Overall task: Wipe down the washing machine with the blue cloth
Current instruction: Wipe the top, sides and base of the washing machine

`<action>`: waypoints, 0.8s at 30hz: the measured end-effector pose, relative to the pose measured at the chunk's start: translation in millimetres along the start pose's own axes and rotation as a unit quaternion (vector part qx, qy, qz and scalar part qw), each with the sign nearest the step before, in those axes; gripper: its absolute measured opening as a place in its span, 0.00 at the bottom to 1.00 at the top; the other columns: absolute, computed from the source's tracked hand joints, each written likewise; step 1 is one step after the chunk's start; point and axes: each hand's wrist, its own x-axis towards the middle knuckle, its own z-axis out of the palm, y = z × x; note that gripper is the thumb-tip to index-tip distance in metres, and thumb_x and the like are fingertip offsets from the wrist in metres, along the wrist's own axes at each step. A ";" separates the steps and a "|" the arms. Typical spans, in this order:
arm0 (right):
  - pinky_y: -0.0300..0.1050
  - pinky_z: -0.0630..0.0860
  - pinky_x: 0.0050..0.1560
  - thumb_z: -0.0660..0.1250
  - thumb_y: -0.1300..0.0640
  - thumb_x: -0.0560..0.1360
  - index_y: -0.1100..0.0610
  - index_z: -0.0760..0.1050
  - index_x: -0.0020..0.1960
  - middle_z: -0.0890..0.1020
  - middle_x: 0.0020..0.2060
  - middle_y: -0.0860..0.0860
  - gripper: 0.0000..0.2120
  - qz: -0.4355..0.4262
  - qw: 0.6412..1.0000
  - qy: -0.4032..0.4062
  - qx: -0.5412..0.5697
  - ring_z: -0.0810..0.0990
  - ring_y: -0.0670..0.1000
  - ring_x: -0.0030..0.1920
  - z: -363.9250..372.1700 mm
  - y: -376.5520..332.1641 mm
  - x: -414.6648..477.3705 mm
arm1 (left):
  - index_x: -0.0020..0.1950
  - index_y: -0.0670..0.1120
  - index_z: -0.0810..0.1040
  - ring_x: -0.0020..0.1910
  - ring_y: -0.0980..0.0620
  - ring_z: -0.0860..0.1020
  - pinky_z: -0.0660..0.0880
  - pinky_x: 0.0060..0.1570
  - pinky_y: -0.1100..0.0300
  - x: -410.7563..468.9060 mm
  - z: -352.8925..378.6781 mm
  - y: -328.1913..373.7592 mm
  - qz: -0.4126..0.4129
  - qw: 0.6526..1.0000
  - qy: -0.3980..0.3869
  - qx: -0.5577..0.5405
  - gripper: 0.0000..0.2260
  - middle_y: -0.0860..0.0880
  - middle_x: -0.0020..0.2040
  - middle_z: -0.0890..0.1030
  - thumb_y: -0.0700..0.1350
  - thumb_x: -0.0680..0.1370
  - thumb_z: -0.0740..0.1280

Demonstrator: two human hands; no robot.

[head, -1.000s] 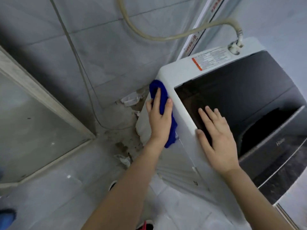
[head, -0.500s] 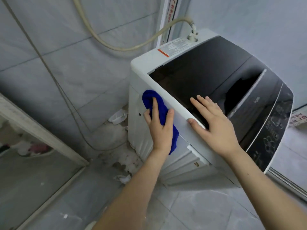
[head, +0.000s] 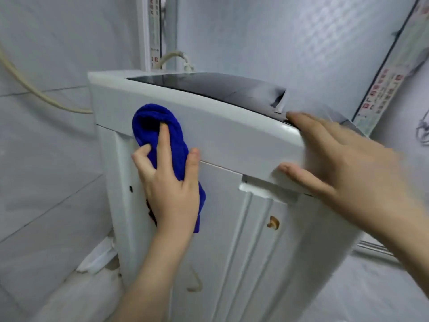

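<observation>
Pale grey wall tiles close in around a white top-loading washing machine standing in the corner of a small utility space, with a beige hose sagging along the wall to the left of the machine and a second hose fitting rising just behind its back edge. The machine's dark lid is seen nearly edge-on. Down the machine's white side panel run vertical ribs, marked by a few brownish rust stains (one just below the recessed grip, others lower and fainter).

The blue cloth lies flat against the machine's side, straddling the seam where the top housing meets the side panel, near the machine's rear corner. The left hand presses it there with an open palm, fingers spread over the fabric and one fingertip sunk into a fold near the cloth's upper end; the cloth's lower end shows past the heel of the hand.

The right hand is blurred. It lies open and flat over the top housing's front corner, fingers up over the rim toward the lid, thumb along the lower edge of the housing, gripping nothing but the machine itself.
</observation>
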 end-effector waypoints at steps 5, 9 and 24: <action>0.48 0.75 0.48 0.63 0.34 0.74 0.50 0.77 0.69 0.83 0.62 0.48 0.29 0.001 0.982 0.190 -0.001 0.81 0.54 0.58 22.4 4.8 -22.5 | 0.75 0.58 0.62 0.57 0.54 0.66 0.63 0.52 0.63 -23.8 7.5 -12.1 0.095 0.995 0.000 0.008 0.29 0.51 0.62 0.61 0.64 0.76 0.59; 0.48 0.74 0.51 0.67 0.36 0.74 0.51 0.79 0.67 0.84 0.61 0.48 0.28 -0.017 0.970 0.242 -0.013 0.82 0.53 0.58 32.2 6.6 -24.9 | 0.75 0.58 0.62 0.59 0.52 0.66 0.63 0.54 0.61 -34.1 12.8 -11.0 0.129 0.992 -0.001 0.001 0.29 0.55 0.59 0.59 0.64 0.75 0.59; 0.35 0.65 0.67 0.70 0.46 0.74 0.52 0.73 0.68 0.75 0.61 0.46 0.24 0.011 0.903 0.314 0.295 0.70 0.39 0.65 64.8 46.3 -67.0 | 0.76 0.53 0.64 0.56 0.50 0.69 0.64 0.56 0.63 -69.1 44.5 82.1 0.243 0.970 -0.032 0.007 0.27 0.50 0.60 0.64 0.59 0.78 0.61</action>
